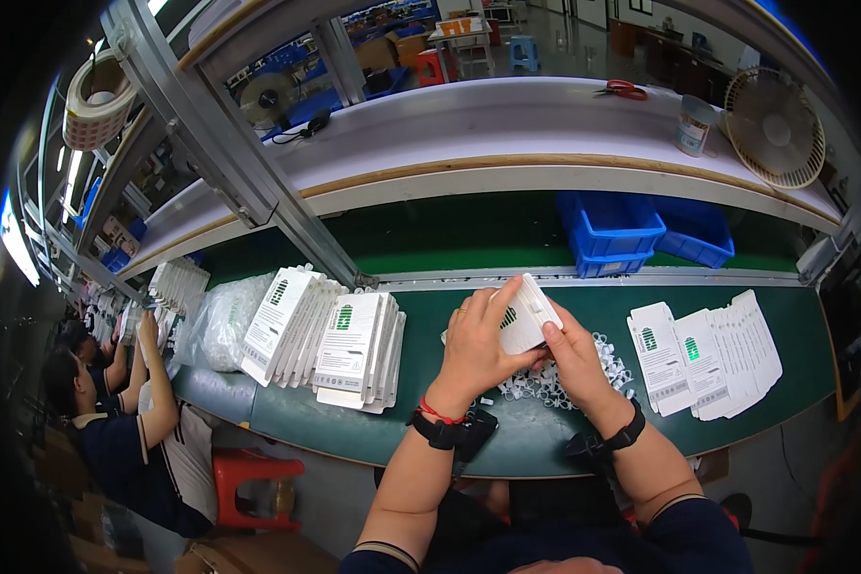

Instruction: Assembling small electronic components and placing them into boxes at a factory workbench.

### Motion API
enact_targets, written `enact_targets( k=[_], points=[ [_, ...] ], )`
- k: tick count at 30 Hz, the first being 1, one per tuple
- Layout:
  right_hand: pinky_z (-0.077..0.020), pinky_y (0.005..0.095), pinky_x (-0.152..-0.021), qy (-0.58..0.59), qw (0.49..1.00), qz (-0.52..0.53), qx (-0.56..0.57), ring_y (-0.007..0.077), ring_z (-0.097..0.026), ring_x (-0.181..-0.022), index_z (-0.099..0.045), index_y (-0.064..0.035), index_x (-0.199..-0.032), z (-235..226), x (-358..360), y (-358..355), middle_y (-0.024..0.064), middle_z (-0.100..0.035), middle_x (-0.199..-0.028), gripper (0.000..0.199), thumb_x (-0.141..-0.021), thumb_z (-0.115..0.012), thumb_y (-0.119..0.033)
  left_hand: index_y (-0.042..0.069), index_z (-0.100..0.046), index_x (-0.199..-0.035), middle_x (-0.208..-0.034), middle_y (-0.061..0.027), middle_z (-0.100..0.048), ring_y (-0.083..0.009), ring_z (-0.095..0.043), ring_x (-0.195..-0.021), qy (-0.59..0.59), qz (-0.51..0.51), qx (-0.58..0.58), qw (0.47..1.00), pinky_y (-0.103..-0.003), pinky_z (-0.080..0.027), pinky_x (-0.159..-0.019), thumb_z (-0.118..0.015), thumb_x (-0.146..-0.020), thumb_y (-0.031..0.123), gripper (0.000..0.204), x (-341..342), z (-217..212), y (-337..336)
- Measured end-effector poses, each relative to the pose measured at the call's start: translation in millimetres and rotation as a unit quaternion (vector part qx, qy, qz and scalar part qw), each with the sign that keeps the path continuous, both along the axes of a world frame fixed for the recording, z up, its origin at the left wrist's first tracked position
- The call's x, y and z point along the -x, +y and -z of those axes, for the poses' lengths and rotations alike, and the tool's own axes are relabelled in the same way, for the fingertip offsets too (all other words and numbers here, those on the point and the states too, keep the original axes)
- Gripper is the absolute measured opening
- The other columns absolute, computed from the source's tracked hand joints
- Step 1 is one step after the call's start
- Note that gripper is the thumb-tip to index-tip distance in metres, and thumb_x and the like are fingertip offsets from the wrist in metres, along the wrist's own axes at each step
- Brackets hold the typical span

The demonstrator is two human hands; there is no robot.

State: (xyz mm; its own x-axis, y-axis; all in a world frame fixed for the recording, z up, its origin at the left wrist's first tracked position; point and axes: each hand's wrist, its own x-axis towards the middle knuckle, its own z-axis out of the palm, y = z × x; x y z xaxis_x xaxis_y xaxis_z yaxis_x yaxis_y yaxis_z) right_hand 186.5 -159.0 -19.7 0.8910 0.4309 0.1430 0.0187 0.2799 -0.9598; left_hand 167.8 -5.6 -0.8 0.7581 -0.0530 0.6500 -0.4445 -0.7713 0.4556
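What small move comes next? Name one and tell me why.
The right grip should probably press its thumb lightly onto the white box: that thumb lies near the box's edge, while the left grip supports the other side.

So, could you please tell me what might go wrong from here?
The white package, held between the left hand and the right hand, could slip and scatter the loose small white pieces heaped just below. A sideways knock might also disturb the overlapping packages to the left.
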Motion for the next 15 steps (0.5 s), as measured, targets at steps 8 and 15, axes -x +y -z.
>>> enact_targets(
  k=[8,15],
  points=[
    [-0.0476,0.0255,-0.075,-0.246,0.955,0.111,0.122,0.0135,-0.06,-0.085,-0.038,-0.0036,-0.137,-2.5,2.7,-1.0,0.0146,-0.061,-0.108,0.043,-0.095,-0.044,-0.013,0.009,-0.045,-0.128,-0.109,-0.0131,-0.056,-0.0319,-0.056,-0.097,0.057,0.003,-0.031,0.998,-0.041,-0.045,-0.082,-0.082,-0.051,0.024,0.087,3.4,-4.3,0.4],
    [-0.047,0.0275,-0.078,-0.34,0.923,0.099,0.152,0.0172,-0.061,-0.087,-0.052,-0.001,-0.125,-3.0,-1.1,-3.1,0.016,-0.063,-0.102,0.035,-0.091,-0.052,-0.009,0.012,-0.044,-0.132,-0.105,-0.012,-0.056,-0.0307,-0.056,-0.093,0.059,-0.006,-0.041,0.997,-0.041,-0.045,-0.078,-0.08,-0.052,0.024,0.089,4.1,-4.6,1.0]
  ],
)
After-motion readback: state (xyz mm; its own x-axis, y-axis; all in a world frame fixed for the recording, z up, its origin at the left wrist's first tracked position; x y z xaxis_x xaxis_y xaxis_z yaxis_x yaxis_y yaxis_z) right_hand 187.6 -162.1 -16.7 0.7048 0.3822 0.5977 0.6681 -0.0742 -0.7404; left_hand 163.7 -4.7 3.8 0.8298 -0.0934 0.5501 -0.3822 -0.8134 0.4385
